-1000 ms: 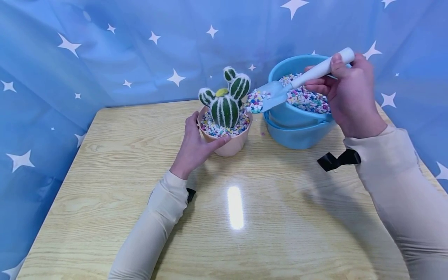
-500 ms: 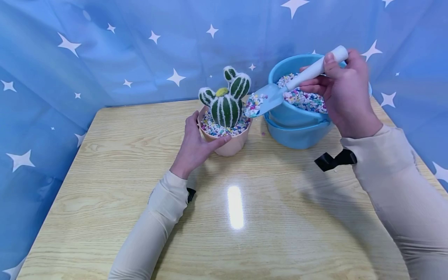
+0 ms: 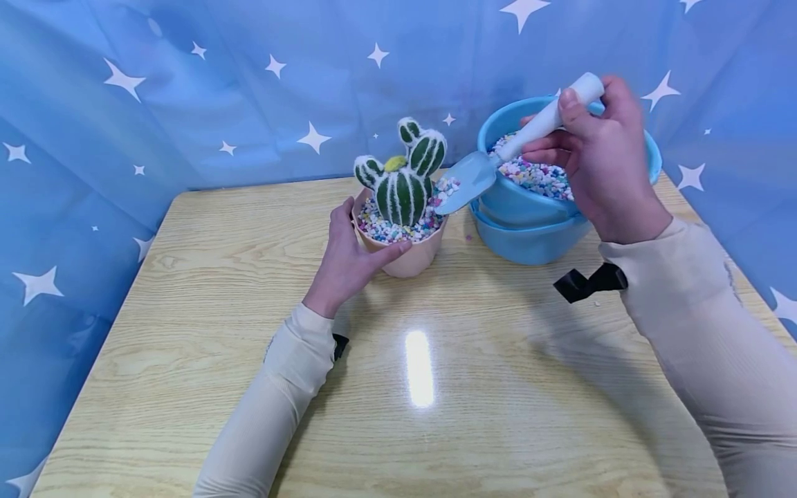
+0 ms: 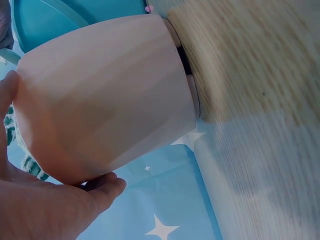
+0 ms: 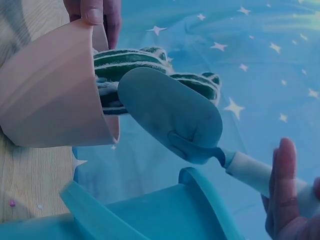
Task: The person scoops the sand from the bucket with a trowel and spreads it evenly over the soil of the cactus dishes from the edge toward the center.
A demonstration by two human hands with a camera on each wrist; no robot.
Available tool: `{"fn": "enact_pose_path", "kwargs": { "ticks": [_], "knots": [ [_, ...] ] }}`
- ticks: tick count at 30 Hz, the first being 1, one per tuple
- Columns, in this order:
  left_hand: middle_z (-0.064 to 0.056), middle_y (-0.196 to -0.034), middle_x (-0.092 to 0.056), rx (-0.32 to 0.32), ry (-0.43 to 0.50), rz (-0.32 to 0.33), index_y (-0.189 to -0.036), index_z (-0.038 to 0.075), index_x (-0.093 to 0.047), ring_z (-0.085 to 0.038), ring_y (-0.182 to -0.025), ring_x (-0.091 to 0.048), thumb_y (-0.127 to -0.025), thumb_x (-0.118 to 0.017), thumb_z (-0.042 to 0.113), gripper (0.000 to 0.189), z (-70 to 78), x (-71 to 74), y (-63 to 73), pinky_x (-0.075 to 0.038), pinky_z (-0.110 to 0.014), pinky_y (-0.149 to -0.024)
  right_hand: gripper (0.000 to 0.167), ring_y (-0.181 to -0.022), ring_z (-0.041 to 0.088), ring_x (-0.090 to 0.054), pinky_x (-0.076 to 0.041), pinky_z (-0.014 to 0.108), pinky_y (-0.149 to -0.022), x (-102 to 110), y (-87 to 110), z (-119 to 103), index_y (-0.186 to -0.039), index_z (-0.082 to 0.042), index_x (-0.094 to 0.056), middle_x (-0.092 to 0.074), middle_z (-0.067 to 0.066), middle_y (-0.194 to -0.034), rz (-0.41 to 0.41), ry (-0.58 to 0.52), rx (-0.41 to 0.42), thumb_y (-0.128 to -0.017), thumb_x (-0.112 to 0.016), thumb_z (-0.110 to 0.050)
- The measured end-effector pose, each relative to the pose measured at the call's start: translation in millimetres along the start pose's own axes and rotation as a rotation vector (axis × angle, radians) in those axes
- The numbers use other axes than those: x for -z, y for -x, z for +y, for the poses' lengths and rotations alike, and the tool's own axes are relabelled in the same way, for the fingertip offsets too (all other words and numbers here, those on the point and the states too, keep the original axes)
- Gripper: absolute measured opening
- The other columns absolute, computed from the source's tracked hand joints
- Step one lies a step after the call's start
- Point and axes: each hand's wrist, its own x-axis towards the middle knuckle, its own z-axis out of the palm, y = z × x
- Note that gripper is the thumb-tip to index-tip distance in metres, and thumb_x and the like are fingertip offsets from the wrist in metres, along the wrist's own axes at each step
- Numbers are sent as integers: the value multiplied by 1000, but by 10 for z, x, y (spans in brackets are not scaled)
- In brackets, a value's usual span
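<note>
A green-and-white cactus (image 3: 400,199) stands in a pale pink flower pot (image 3: 407,261), with multicoloured pebbles (image 3: 387,234) around its base. My left hand (image 3: 349,263) grips the pot from the left, thumb along the front rim and fingers round the far side. In my right hand (image 3: 607,159) is the white handle of a light blue trowel (image 3: 472,178), tilted with its tip down at the pot's right rim. A few pebbles lie at the tip, beside the cactus. From the right wrist view, the underside of the trowel (image 5: 170,112) hides part of the cactus.
Right of the pot stand two nested blue buckets (image 3: 529,242), the upper one holding many coloured pebbles (image 3: 542,178). Behind the wooden table (image 3: 249,290) hangs a blue star-patterned curtain (image 3: 249,104). A stray pebble (image 5: 12,203) lies on the table near the pot.
My right hand has moved left and tipped the trowel downward. Most pebbles have slid off its blade into the pot's right side. My left hand has stayed still on the pot.
</note>
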Motion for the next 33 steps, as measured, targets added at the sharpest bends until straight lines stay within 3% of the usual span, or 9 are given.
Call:
{"fn": "enact_pose_path", "kwargs": {
  "ticks": [10,27,30,33],
  "knots": [
    [-8,-154,-20,19,7,-3,-156,8,-13,-21,-140,-26,-71,-79,63,121,8,-2,7,-26,-40,-111,37,-72,32,-69,-55,39,-68,-28,-3,-6,-115,1,-42,-65,29,-100,-12,28,-4,-93,-66,-17],
    [-9,-153,-21,-5,15,7,-155,7,-14,-21,-139,-27,-71,-80,62,120,-9,-8,2,-26,-39,-111,32,-65,32,-66,-56,37,-65,-19,7,-34,-113,2,-45,-62,31,-98,-34,-9,63,-93,-66,-13],
    [-9,-153,-22,4,19,8,-155,7,-14,-21,-139,-27,-70,-80,63,121,-7,-9,2,-26,-39,-111,27,-63,35,-65,-56,39,-61,0,-8,-108,-113,3,-45,-61,34,-96,-19,-76,105,-94,-63,-8],
    [-8,-153,-21,14,18,6,-155,7,-13,-21,-139,-27,-69,-80,64,123,-1,-9,4,-25,-39,-111,26,-61,35,-65,-56,37,-56,50,-60,-278,-121,1,-49,-61,36,-96,25,-62,237,-97,-59,-3]
  ]
}}
